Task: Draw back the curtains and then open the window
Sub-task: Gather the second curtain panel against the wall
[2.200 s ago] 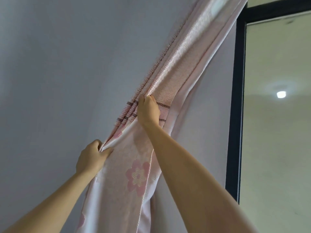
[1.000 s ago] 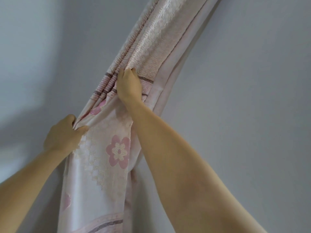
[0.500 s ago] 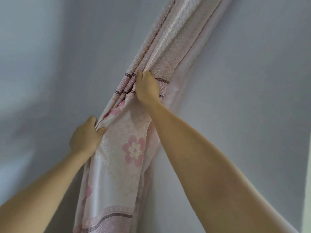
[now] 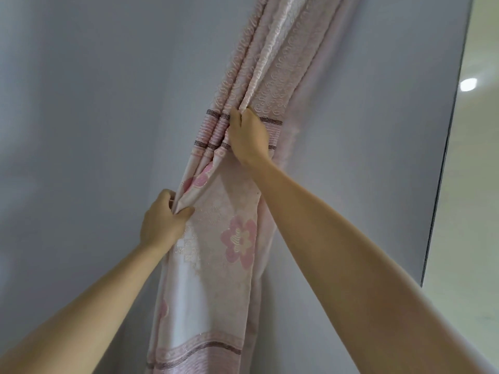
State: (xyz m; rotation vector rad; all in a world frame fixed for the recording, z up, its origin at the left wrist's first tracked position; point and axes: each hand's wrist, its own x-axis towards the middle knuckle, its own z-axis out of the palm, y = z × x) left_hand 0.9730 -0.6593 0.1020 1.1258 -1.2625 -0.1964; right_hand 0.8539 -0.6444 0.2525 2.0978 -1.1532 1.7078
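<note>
A pink curtain (image 4: 237, 287) with flower prints and dark stripes hangs bunched into folds against a grey wall, slanting up to the right. My left hand (image 4: 162, 220) pinches the folds at the curtain's left edge. Higher up, my right hand (image 4: 249, 137) grips the gathered folds at the striped band. At the far right, the window's dark frame (image 4: 442, 168) edges a pale pane (image 4: 475, 184) that shows a reflected lamp. The curtain's top is out of view.
A plain grey wall (image 4: 94, 117) fills the left side and the strip between the curtain and the window frame.
The view has swung to the right, so the window frame and pane show again at the right edge. Both hands keep the same hold on the bunched curtain.
</note>
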